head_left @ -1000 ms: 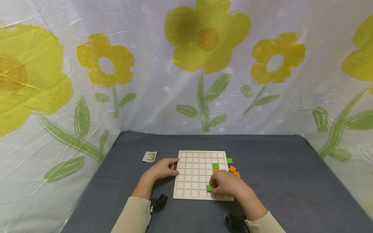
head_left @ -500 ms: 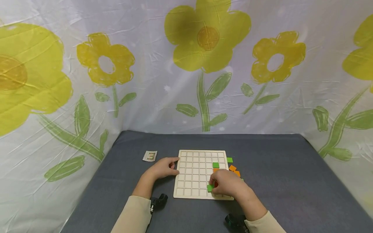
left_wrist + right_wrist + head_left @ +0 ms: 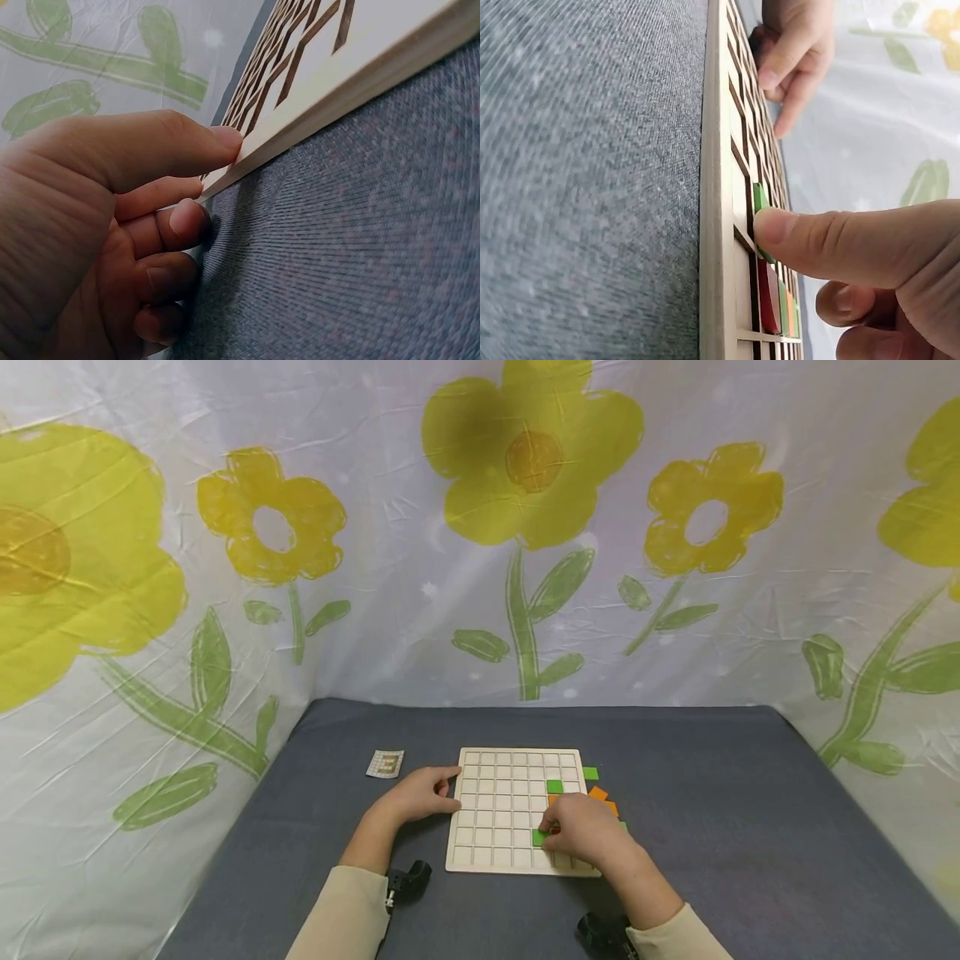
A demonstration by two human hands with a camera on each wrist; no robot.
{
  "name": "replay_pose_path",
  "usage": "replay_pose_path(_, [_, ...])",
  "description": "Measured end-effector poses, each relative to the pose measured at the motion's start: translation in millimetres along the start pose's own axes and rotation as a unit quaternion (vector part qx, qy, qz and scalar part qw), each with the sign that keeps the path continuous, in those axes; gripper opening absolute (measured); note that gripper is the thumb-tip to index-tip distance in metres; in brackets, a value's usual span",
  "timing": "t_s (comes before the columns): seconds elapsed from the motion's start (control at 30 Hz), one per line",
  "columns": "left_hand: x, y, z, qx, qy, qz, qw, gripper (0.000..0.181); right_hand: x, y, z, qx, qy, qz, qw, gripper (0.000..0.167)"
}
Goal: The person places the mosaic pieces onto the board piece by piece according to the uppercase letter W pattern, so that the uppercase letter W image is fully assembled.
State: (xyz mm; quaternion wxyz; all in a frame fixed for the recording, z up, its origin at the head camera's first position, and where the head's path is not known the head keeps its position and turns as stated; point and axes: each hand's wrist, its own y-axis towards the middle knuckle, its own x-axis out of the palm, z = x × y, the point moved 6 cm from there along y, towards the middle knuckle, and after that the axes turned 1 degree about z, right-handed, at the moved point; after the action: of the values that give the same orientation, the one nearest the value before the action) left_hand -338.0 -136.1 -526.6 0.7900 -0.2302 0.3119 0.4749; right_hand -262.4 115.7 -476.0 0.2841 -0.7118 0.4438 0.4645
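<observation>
One green tile (image 3: 539,838) is over the near right part of the wooden board (image 3: 483,819), pinched by the right hand (image 3: 587,831); whether it lies flat in a square, I cannot tell. Pressed down askew, it could catch on a grid line or jostle the single red tile (image 3: 768,296) just beside it. The left hand (image 3: 417,794) has thumb and forefinger spread apart against the board's left edge; a push there could shift everything. The head view shows four green tiles, two off the board, and three orange tiles (image 3: 597,793), likewise two off; the hand may hide more. One card (image 3: 386,764) lies beyond the left hand.
</observation>
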Motion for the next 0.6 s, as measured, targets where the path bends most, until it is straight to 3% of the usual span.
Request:
replay_pose_path(0.27, [-0.5, -0.3, 0.1, 0.003, -0.013, -0.003, 0.9999, 0.072, -6, -0.7, 8, -0.028, 0.005, -0.018, 0.9994, 0.019])
replay_pose_path(0.6, [-1.2, 0.2, 2.0, 0.0, -0.009, 0.003, 1.0, 0.071, -40, -8.9, 49, 0.081, 0.018, 0.024, 0.9963, 0.027])
